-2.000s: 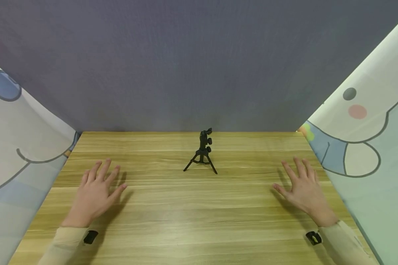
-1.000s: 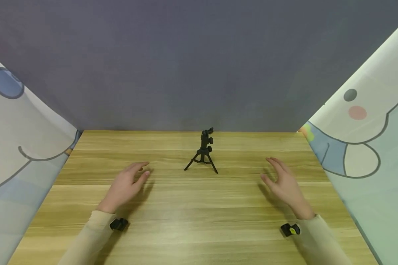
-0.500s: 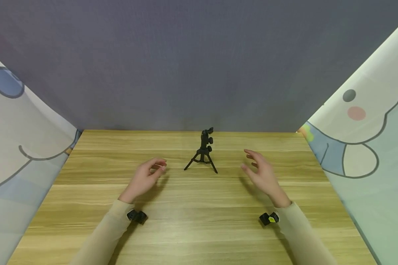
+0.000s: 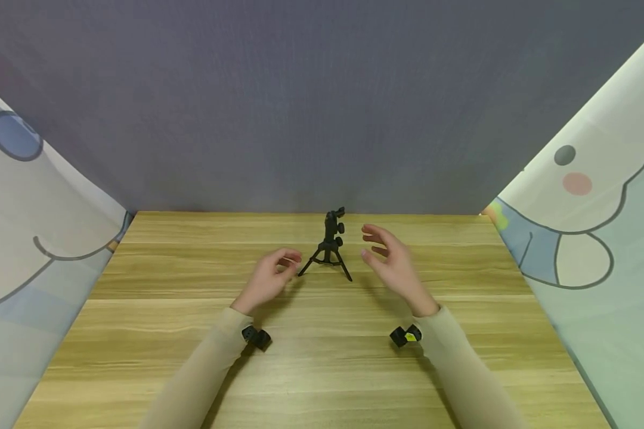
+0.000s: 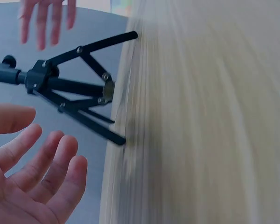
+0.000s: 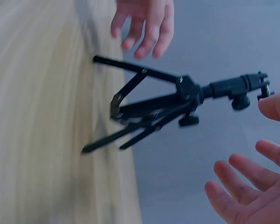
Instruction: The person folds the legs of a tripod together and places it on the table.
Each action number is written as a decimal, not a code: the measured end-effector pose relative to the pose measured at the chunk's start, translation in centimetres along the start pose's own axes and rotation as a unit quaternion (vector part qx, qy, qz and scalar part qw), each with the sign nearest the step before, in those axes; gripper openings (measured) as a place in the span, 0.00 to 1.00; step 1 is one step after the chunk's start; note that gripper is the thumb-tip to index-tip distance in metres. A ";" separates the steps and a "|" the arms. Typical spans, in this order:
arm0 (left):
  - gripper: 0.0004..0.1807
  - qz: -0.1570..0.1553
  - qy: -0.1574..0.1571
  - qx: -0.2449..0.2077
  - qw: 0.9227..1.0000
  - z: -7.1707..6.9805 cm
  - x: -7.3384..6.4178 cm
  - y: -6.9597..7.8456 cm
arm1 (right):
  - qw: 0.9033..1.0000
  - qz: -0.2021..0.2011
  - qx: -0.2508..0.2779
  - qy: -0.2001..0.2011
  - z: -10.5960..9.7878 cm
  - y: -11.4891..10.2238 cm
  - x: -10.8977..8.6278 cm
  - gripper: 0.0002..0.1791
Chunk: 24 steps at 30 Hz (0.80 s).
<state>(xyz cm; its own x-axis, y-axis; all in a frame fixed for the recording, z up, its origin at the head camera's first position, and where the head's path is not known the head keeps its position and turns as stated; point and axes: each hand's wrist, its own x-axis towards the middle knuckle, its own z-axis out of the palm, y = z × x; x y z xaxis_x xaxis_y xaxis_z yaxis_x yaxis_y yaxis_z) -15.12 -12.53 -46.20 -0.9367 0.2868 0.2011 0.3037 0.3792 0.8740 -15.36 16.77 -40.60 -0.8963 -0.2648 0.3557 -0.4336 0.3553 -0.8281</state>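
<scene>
A small black tripod (image 4: 330, 243) stands upright on the wooden table, its legs spread. Knobs stick out from the right of its column, and a clamp-like head tops it. My left hand (image 4: 268, 277) hovers just left of the tripod's legs, fingers loosely bent and holding nothing. On the other side, my right hand (image 4: 394, 265) is held beside the column with its fingers apart and relaxed. Both wrist views show the tripod (image 5: 74, 86) between the two hands, with a gap on each side; neither hand appears to touch it.
The wooden table (image 4: 322, 369) ends at a dark grey panel (image 4: 322, 107) just behind the tripod. Cartoon-printed sheets flank it at left (image 4: 48, 226) and right (image 4: 585, 238). A small black device sits at each wrist (image 4: 256, 337).
Both hands have moved inward from the table's sides toward the tripod, turning from palms-down to palms facing each other. The tripod has stayed in place.
</scene>
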 end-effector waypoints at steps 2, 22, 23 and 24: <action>0.13 0.005 0.001 0.002 1.000 0.6 0.5 0.1 | 1.000 -0.004 0.011 -0.002 0.3 -1.5 0.5 0.29; 0.10 -0.007 0.020 0.043 0.999 2.8 2.6 0.1 | 0.994 -0.058 0.094 -0.002 2.6 -6.4 4.5 0.30; 0.09 -0.008 0.020 0.047 0.999 2.8 2.7 0.2 | 0.994 -0.057 0.092 -0.004 2.6 -6.4 4.5 0.29; 0.09 -0.008 0.020 0.052 0.998 2.9 2.7 0.2 | 0.995 -0.055 0.086 -0.005 2.8 -5.8 4.6 0.29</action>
<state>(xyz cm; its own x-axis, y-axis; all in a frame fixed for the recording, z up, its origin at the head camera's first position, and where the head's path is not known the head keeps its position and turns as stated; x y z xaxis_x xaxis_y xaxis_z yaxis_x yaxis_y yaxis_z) -17.12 -9.14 -46.70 -0.9470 0.2448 0.2078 0.3037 0.4725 0.8274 -16.74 10.95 -35.34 -0.8431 -0.3029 0.4443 -0.5055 0.1647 -0.8470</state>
